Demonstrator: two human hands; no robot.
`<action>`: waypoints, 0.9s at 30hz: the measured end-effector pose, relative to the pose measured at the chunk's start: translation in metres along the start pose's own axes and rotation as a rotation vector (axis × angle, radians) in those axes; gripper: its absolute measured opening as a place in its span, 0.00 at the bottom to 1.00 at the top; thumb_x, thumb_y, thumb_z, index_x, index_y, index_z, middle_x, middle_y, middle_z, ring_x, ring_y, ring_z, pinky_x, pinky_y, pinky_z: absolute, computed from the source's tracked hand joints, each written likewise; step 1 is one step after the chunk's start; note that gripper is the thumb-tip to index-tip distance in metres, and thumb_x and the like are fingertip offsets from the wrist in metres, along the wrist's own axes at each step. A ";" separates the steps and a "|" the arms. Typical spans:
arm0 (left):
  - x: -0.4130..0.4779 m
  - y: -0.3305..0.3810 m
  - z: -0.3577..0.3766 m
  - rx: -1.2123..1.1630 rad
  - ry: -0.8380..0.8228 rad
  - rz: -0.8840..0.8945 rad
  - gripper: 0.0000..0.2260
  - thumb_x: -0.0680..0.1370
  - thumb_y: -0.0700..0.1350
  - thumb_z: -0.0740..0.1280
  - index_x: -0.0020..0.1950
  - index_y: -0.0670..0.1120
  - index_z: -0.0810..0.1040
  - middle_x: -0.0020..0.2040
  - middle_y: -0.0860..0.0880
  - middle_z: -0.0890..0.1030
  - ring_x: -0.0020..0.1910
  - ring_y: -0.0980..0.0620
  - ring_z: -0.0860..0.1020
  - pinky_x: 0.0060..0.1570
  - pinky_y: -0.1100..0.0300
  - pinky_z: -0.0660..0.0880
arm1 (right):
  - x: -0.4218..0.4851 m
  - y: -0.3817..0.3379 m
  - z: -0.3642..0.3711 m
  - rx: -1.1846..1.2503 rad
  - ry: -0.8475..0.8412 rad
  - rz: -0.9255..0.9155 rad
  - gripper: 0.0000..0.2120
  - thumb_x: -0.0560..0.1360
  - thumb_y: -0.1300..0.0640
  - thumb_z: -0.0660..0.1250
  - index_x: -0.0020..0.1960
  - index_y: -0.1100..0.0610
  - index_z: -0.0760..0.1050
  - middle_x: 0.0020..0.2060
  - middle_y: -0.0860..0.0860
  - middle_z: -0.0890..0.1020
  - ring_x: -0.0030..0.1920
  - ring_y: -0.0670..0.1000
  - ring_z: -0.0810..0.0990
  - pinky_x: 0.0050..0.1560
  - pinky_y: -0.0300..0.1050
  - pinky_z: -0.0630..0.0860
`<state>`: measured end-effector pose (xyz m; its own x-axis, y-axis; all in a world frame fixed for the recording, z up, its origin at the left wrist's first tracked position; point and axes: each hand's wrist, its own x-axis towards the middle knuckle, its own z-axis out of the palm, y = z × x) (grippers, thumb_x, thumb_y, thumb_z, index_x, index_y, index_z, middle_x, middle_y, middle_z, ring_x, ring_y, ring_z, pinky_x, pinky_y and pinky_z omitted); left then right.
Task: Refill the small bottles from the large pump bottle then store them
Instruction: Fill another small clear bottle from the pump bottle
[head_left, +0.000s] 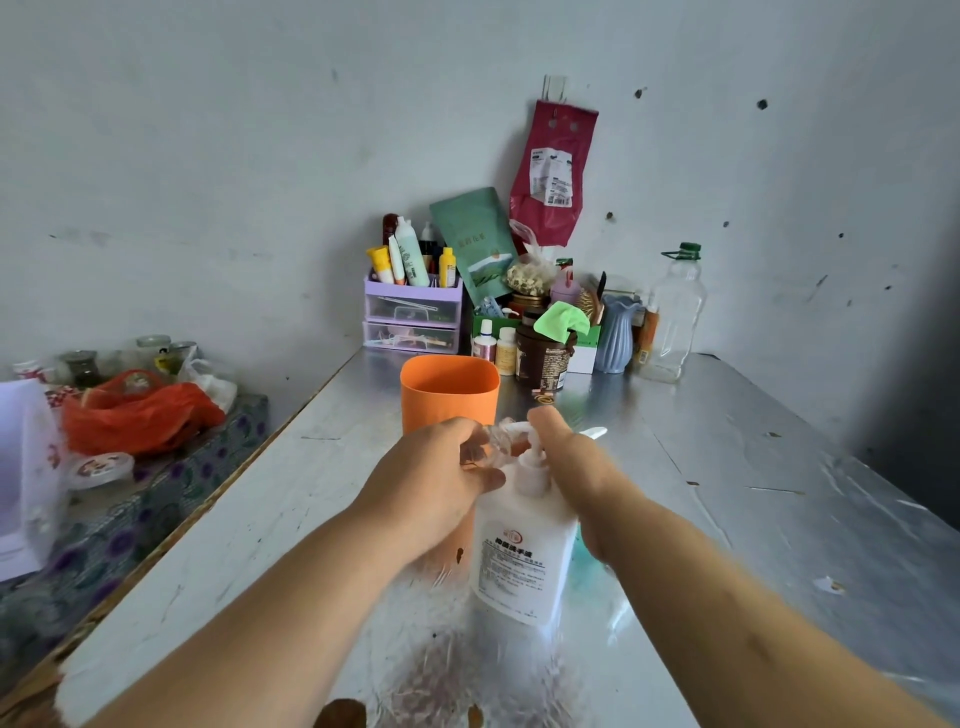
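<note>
A large white pump bottle (519, 551) stands upright on the metal table (727, 467), close in front of me. My left hand (441, 483) grips a small clear bottle (493, 444), held up against the pump's nozzle. My right hand (571, 467) rests on the pump head (535, 457), with the thumb lying over its top. The small bottle is mostly hidden by my left fingers, and its fill level cannot be made out.
An orange cup (449, 389) stands just behind my hands. At the back are a purple drawer organiser (413, 312) with tubes, jars, a blue vase (618, 332) and an empty clear bottle (675, 312). A side surface at left holds an orange plastic bag (135, 410).
</note>
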<state>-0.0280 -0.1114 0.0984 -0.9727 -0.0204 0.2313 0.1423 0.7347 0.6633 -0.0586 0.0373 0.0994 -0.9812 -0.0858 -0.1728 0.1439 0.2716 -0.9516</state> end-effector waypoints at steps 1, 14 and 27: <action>0.000 0.000 -0.001 0.004 0.000 0.003 0.13 0.75 0.51 0.72 0.59 0.53 0.77 0.59 0.57 0.81 0.55 0.55 0.78 0.55 0.57 0.75 | 0.000 0.000 0.001 0.005 0.010 0.014 0.21 0.67 0.38 0.57 0.35 0.53 0.77 0.40 0.54 0.83 0.44 0.56 0.79 0.59 0.51 0.74; 0.002 -0.006 0.001 -0.010 0.008 0.025 0.15 0.75 0.51 0.73 0.60 0.55 0.77 0.58 0.57 0.81 0.54 0.55 0.79 0.54 0.56 0.76 | 0.008 0.008 0.003 0.084 0.047 -0.037 0.26 0.69 0.31 0.59 0.45 0.53 0.80 0.49 0.57 0.84 0.53 0.59 0.81 0.62 0.56 0.74; 0.002 -0.006 0.003 -0.021 -0.012 -0.006 0.09 0.75 0.51 0.73 0.51 0.54 0.75 0.55 0.56 0.81 0.53 0.54 0.79 0.55 0.54 0.76 | 0.005 -0.008 0.002 -0.045 0.080 -0.081 0.14 0.77 0.51 0.55 0.39 0.54 0.73 0.35 0.53 0.75 0.35 0.52 0.72 0.38 0.43 0.67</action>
<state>-0.0317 -0.1138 0.0923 -0.9756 -0.0167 0.2187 0.1400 0.7204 0.6793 -0.0641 0.0331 0.1056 -0.9968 -0.0329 -0.0733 0.0596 0.3095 -0.9490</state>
